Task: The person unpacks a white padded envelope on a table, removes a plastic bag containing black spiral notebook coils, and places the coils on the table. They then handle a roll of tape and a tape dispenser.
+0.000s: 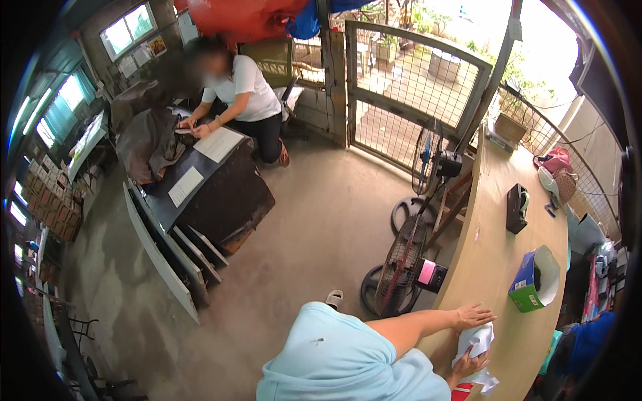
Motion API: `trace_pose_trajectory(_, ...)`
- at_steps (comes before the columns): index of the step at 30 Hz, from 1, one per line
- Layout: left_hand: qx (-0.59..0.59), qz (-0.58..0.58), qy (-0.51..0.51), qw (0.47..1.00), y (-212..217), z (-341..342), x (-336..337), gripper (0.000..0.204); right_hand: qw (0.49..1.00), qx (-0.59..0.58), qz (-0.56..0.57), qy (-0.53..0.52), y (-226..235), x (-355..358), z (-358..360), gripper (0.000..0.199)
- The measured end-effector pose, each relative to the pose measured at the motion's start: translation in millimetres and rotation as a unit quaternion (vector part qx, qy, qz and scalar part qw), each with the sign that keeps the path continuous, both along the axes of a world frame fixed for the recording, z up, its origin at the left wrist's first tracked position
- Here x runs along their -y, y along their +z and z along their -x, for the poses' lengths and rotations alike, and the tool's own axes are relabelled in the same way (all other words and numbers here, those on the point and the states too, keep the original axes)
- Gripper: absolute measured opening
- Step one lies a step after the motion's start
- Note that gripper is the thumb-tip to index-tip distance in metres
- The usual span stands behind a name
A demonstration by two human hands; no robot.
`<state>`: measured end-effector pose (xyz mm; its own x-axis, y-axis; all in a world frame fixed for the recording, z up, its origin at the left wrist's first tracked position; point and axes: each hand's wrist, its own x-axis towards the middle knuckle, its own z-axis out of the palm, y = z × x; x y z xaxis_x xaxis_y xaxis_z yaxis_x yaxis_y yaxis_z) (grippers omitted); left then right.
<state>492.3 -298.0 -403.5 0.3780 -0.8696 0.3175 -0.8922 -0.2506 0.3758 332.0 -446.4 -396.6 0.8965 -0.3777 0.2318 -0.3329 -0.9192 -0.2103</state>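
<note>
Floor fans [402,262] near mesh gate [409,102]; person [254,92] at dark desk [231,200].

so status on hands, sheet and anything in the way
Left hand, right hand on white sheet. Sheet crumpled, on table. Box apart, apparently not blocking.

The person wears a loose light-blue, short-sleeved top [334,364] with a small dark mark [319,341] and pale footwear [334,297].

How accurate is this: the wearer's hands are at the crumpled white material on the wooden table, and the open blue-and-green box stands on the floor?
Wrong place for the box: the head view shows it on the wooden table. The left hand and right hand are at the white material.
</note>
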Motion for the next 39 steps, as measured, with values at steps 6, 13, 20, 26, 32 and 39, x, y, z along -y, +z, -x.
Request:
trace_pose_trajectory(6,0.1,0.1,0.031,0.99,-24.0,6.3,-10.0,0.12,0.999,0.01,-0.021,-0.043,0.7,29.8,30.5,0.076)
trace_pose_trajectory(13,0.203,0.133,0.115,0.963,-32.1,23.3,1.7,0.07,0.994,0.007,-0.063,-0.093,-1.3,63.9,54.1,0.077)
trace_pose_trajectory(20,0.268,0.17,0.188,0.929,-39.8,27.3,-0.7,0.05,0.984,-0.007,-0.138,-0.11,-7.2,89.2,49.7,0.079)
trace_pose_trajectory(26,0.2,-0.025,0.166,0.965,-16.3,26.6,5.6,0.066,0.961,-0.015,-0.247,-0.125,-16.6,123.9,41.2,0.081)
trace_pose_trajectory(32,0.136,-0.176,-0.002,0.975,68.7,3.6,31.9,0.134,0.979,0.112,-0.128,-0.109,-9.0,149.2,9.8,0.085)
trace_pose_trajectory(39,0.012,-0.152,-0.033,0.988,27.6,5.4,60.9,0.134,0.957,-0.271,-0.027,-0.104,46.6,96.3,-56.5,0.061)
